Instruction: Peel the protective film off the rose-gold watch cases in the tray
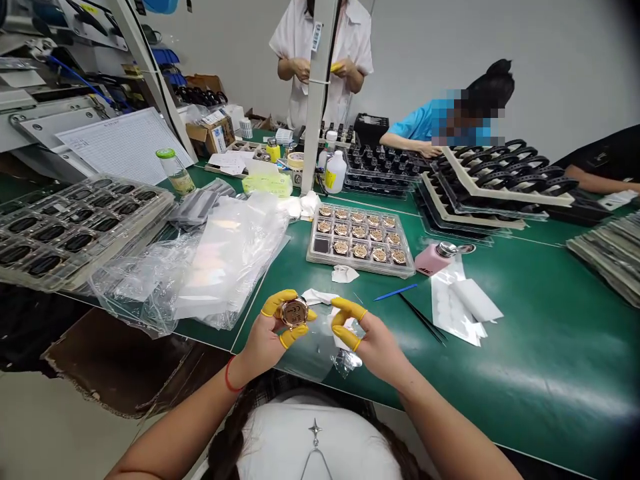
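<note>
Yellow finger cots cover several fingertips on both hands. My left hand (pixel 269 337) grips a round watch case (pixel 294 312) by its rim, its marked back turned toward me. To the right, my right hand (pixel 367 337) is held with thumb and forefinger apart and nothing visible between them. Crumpled white wipes (pixel 320 297) lie on the table just beyond and between the hands. Farther back sits a clear tray (pixel 360 267) of similar gold-coloured watch cases, with one compartment at its left showing dark and unfilled.
Plastic bags (pixel 225 260) and a tray of dark-faced pieces (pixel 75 220) spread over the left. Right of centre are a blue stick (pixel 395 292), black tweezers (pixel 423 319) and a pink pump bottle (pixel 434 259). Stacked trays of black straps (pixel 505 190) stand farther right. Co-workers are across the table.
</note>
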The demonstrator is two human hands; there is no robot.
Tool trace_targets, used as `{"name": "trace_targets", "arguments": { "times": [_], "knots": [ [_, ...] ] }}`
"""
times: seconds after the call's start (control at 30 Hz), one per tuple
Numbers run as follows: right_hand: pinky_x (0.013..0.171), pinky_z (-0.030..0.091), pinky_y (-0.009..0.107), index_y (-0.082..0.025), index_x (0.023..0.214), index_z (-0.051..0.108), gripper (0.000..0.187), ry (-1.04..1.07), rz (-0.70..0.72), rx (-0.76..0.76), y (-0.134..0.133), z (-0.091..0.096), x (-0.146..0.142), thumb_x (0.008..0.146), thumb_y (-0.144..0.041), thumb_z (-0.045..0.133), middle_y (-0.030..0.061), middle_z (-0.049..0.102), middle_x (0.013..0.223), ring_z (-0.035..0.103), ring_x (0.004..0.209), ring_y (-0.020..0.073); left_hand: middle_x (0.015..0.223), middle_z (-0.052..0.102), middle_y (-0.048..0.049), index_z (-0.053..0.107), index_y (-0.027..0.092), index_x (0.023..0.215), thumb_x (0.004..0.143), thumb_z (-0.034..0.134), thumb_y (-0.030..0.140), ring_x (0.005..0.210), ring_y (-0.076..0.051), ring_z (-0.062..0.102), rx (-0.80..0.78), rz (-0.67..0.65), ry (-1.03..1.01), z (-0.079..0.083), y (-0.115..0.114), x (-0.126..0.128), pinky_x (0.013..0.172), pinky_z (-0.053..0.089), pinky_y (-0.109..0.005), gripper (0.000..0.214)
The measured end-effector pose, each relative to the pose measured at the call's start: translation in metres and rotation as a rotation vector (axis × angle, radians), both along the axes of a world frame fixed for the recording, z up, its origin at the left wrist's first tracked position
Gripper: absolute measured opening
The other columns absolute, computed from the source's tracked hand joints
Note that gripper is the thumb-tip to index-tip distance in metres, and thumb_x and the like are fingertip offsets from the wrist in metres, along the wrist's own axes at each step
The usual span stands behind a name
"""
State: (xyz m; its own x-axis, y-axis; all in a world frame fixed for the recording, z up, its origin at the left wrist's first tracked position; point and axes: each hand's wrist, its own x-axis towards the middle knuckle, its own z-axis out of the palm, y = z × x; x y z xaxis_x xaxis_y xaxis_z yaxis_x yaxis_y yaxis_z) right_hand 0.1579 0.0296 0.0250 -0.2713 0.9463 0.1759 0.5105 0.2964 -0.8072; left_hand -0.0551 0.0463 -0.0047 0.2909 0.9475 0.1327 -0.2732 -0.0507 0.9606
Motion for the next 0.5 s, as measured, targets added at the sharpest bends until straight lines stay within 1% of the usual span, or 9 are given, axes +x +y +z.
{"name": "trace_targets", "arguments": {
  "times": [0.03,0.07,0.13,0.17,0.23,0.27,0.33,0.4,0.5],
  "knots": [
    [0.081,0.048,0.034,-0.026,0.120,0.050,0.033,0.013,0.033,-0.041,0.000,-0.001,-0.002,0.087,-0.024,0.053,0.0008,0.063,0.088,0.059,0.083,0.0160,0.093,0.071,-0.0023,0.044,0.023,0.114,0.074,0.072,0.016,0.090,-0.018,0.069,-0.076,-0.029,-0.053,0.003,-0.001,0.001,0.087,0.051,-0.031,0.049],
    [0.081,0.048,0.034,-0.026,0.118,0.051,0.030,0.019,0.049,-0.043,0.000,-0.002,-0.004,0.088,-0.023,0.052,0.0000,0.063,0.084,0.058,0.081,0.0154,0.093,0.071,-0.0024,0.044,0.023,0.115,0.073,0.073,0.017,0.088,-0.018,0.069,-0.166,-0.062,-0.108,0.005,-0.001,0.003,0.086,0.052,-0.032,0.051],
    [0.081,0.046,0.035,-0.026,0.113,0.054,0.026,0.005,0.055,0.052,-0.002,-0.005,-0.005,0.088,-0.022,0.053,0.0000,0.063,0.083,0.057,0.081,0.0158,0.095,0.069,-0.0040,0.044,0.021,0.115,0.072,0.074,0.020,0.085,-0.017,0.069,-0.367,-0.141,-0.185,0.009,0.000,0.006,0.083,0.053,-0.031,0.052],
    [0.081,0.045,0.035,-0.027,0.110,0.055,0.023,-0.011,0.055,0.113,-0.002,-0.006,-0.005,0.087,-0.021,0.054,0.0003,0.063,0.083,0.056,0.082,0.0163,0.095,0.068,-0.0051,0.046,0.019,0.114,0.073,0.074,0.021,0.084,-0.016,0.068,-0.459,-0.190,-0.200,0.010,0.000,0.007,0.080,0.053,-0.029,0.050],
    [0.080,0.044,0.034,-0.026,0.101,0.058,0.016,-0.038,0.053,0.217,-0.003,-0.008,-0.003,0.086,-0.021,0.056,0.0009,0.062,0.082,0.055,0.082,0.0171,0.093,0.067,-0.0069,0.050,0.015,0.111,0.074,0.073,0.022,0.080,-0.014,0.067,-0.586,-0.291,-0.188,0.011,0.001,0.009,0.073,0.053,-0.023,0.045],
    [0.080,0.043,0.035,-0.026,0.098,0.059,0.014,-0.047,0.050,0.253,-0.004,-0.008,-0.003,0.086,-0.020,0.057,0.0011,0.062,0.081,0.055,0.082,0.0173,0.092,0.066,-0.0070,0.051,0.013,0.109,0.074,0.073,0.022,0.078,-0.013,0.066,-0.614,-0.322,-0.173,0.010,0.002,0.010,0.070,0.052,-0.020,0.043],
    [0.083,0.042,0.036,-0.026,0.093,0.059,0.011,-0.058,0.036,0.286,-0.005,-0.010,-0.002,0.085,-0.018,0.058,0.0010,0.062,0.079,0.054,0.081,0.0174,0.091,0.066,-0.0059,0.053,0.013,0.108,0.072,0.075,0.021,0.078,-0.013,0.066,-0.623,-0.312,-0.147,0.010,0.002,0.010,0.068,0.051,-0.019,0.042],
    [0.083,0.042,0.036,-0.025,0.088,0.059,0.008,-0.069,0.023,0.259,-0.006,-0.013,-0.001,0.085,-0.018,0.058,0.0006,0.062,0.078,0.054,0.079,0.0171,0.091,0.066,-0.0045,0.052,0.015,0.107,0.070,0.076,0.020,0.080,-0.014,0.066,-0.627,-0.242,-0.118,0.012,0.003,0.010,0.073,0.052,-0.022,0.044],
    [0.086,0.041,0.038,-0.024,0.082,0.057,0.007,-0.088,0.025,0.182,-0.008,-0.017,-0.002,0.085,-0.018,0.057,-0.0001,0.061,0.076,0.053,0.076,0.0160,0.090,0.068,-0.0032,0.049,0.016,0.109,0.066,0.079,0.020,0.083,-0.016,0.067,-0.611,-0.149,-0.059,0.015,0.005,0.008,0.084,0.052,-0.031,0.052]
  ]
}}
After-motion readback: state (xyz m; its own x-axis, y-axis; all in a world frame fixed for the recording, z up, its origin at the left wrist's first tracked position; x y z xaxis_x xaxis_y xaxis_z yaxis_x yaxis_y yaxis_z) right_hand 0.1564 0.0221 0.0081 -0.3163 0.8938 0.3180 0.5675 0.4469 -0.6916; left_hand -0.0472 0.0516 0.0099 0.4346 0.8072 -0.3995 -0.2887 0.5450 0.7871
